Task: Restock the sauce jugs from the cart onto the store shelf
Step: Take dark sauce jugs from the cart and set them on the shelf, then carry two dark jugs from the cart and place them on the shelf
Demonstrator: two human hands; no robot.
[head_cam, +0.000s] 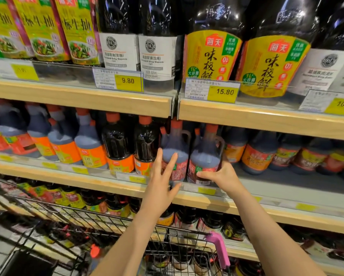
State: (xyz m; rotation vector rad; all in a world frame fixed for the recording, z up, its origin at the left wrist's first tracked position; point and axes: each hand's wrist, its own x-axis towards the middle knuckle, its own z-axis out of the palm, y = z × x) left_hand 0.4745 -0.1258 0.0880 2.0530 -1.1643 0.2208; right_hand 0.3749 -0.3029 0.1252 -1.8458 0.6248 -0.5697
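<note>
Two dark sauce jugs with red caps and side handles stand side by side at the front of the middle shelf (286,196). My left hand (163,180) lies with straight, spread fingers against the front of the left jug (176,148). My right hand (220,175) grips the lower part of the right jug (206,154), thumb across its label and fingers round its right side. The wire cart (77,222) sits at the lower left with dark jugs and a red cap inside.
More jugs and bottles fill the middle shelf on both sides; the shelf is bare to the right of the held jug. An upper shelf carries tall bottles and price tags. A lower shelf holds small bottles. The cart's pink handle (219,250) is below my arms.
</note>
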